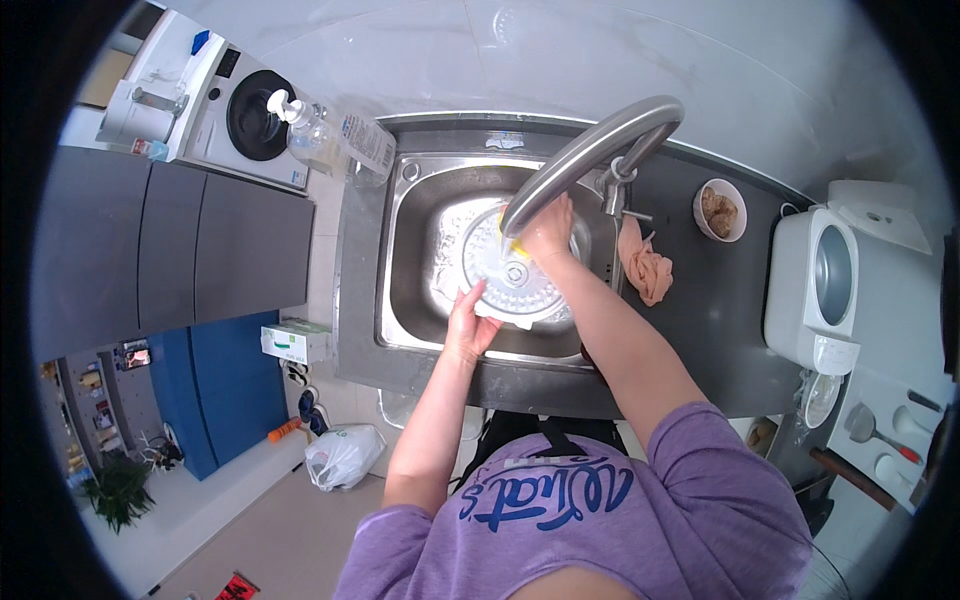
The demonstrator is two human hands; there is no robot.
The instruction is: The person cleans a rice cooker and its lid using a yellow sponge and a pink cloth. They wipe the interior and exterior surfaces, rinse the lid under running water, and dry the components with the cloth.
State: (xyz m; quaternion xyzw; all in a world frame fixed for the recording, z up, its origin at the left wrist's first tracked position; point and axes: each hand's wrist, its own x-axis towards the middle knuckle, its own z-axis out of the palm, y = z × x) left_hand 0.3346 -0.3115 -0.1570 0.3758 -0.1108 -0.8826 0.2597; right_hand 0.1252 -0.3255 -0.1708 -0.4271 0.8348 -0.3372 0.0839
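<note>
Over the steel sink (400, 215) I hold a round, whitish see-through plastic tray (512, 290) tilted toward me. Rings of small holes or bumps surround its middle; I cannot tell which. My left hand (470, 325) grips its near left rim, thumb on top. At its far right side, my right hand (548, 232) presses a yellow sponge (520, 250) against it, mostly covered by the hand. The curved steel faucet (585, 155) arches above, hiding part of that hand and the tray. Water appears to run from its spout onto the tray.
Right of the sink lie a peach-coloured cloth (645, 265), a white bowl with brown food (719, 210) and an open white rice cooker (815, 285). Pump bottles (318, 138) stand at the sink's left corner. On the floor sits a white plastic bag (343, 457).
</note>
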